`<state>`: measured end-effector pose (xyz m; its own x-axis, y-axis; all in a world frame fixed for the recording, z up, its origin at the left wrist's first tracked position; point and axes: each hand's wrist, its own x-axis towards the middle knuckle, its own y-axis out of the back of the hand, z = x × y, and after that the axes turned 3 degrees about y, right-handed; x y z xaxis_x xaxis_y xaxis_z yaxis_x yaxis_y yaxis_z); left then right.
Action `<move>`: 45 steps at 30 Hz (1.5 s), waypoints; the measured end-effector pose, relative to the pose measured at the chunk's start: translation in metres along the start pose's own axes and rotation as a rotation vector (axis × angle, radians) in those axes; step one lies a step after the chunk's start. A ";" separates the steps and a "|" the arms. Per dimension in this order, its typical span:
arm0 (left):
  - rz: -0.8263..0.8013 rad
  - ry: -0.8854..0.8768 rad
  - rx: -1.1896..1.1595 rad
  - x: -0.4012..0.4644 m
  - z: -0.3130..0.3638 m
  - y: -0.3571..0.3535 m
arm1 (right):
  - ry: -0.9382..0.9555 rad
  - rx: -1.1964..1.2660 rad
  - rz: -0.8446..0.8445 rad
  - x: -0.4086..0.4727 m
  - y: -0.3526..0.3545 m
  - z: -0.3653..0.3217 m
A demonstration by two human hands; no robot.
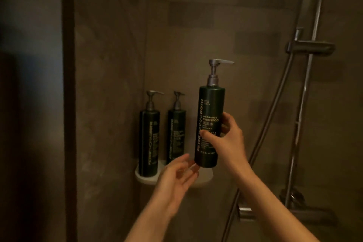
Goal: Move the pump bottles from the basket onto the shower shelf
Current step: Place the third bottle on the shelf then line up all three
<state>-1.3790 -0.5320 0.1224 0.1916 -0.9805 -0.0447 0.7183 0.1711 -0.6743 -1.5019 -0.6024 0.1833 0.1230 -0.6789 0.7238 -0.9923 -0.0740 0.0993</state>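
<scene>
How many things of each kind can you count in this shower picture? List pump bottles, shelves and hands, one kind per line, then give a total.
Pump bottles: 3 (left bottle and middle bottle on the shelf, shampoo bottle held in the right hand)
Shelves: 1 (white shelf)
Hands: 2 (right hand, and left hand, open below the bottle)
Total: 6

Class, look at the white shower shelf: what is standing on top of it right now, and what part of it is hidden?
Two dark pump bottles stand on the shelf. The shampoo bottle is in the right hand, seemingly not set down. The left hand covers the shelf's middle.
</scene>
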 end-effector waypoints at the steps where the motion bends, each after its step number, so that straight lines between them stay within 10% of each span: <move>1: 0.019 -0.047 0.101 0.011 0.000 -0.001 | -0.006 0.012 -0.005 0.007 -0.003 0.008; 12: 0.316 -0.638 1.139 0.079 -0.042 0.003 | -0.087 -0.021 -0.019 0.023 -0.014 0.099; 26: 0.487 -0.744 1.246 0.094 -0.054 -0.014 | -0.081 0.027 -0.164 0.027 -0.013 0.128; 35: 0.696 -1.032 1.447 0.048 -0.022 0.008 | 0.402 -0.256 -0.097 0.004 -0.021 0.078; 45: 0.802 -0.949 1.371 0.054 -0.003 0.039 | 0.233 -0.215 -0.420 -0.006 -0.082 0.086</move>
<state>-1.3425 -0.5788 0.0918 0.6360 -0.3402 0.6927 0.1566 0.9358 0.3158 -1.4226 -0.6552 0.1115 0.5335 -0.4409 0.7218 -0.8347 -0.1369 0.5334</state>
